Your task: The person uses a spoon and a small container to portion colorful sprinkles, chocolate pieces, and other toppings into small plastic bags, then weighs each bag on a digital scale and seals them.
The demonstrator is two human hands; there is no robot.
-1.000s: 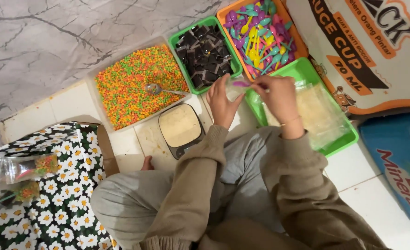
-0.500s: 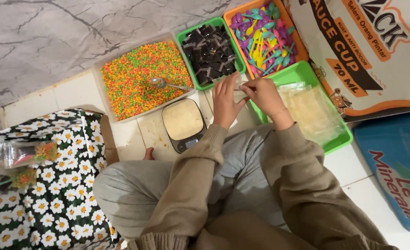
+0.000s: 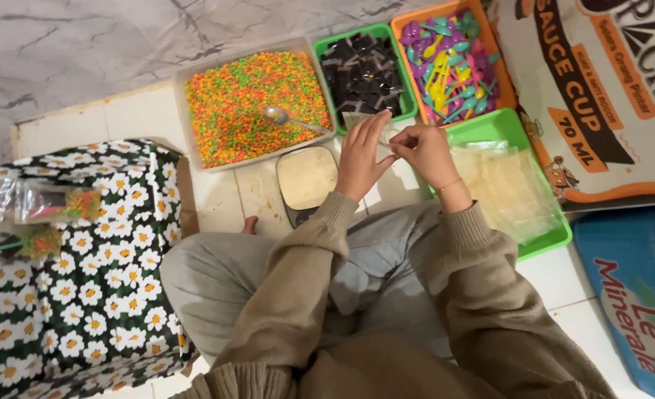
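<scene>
A small clear plastic bag (image 3: 391, 142), thin and hard to make out, is pinched between the two hands above the pale tiled floor (image 3: 142, 111), just in front of the knees of the seated person. The left hand (image 3: 363, 157) is raised with its fingers spread and pointing upward, the thumb and forefinger meeting the bag's edge. The right hand (image 3: 425, 153) is curled, its fingertips pressed together on the same bag; a thin bracelet is worn at that wrist. The two hands are nearly touching.

Just below the left hand a small dark kitchen scale with a pale square top (image 3: 306, 179) is set on the floor. Behind the hands a clear rectangular plastic tub of orange, green and yellow sprinkles (image 3: 247, 103) is placed, and a metal spoon (image 3: 287, 118) is laid in it. To the right of that tub a green plastic tray of dark wrapped pieces (image 3: 364, 70) is seen, and beside it an orange tray of small coloured plastic spoons (image 3: 449, 63). A green tray holding a stack of clear plastic bags (image 3: 512, 185) lies just beside the right hand. At the far left a black box with a white daisy pattern (image 3: 76, 288) stands, with filled clear bags (image 3: 39, 214) lying on it. A large printed cardboard carton (image 3: 608, 96) is seen at the right.
</scene>
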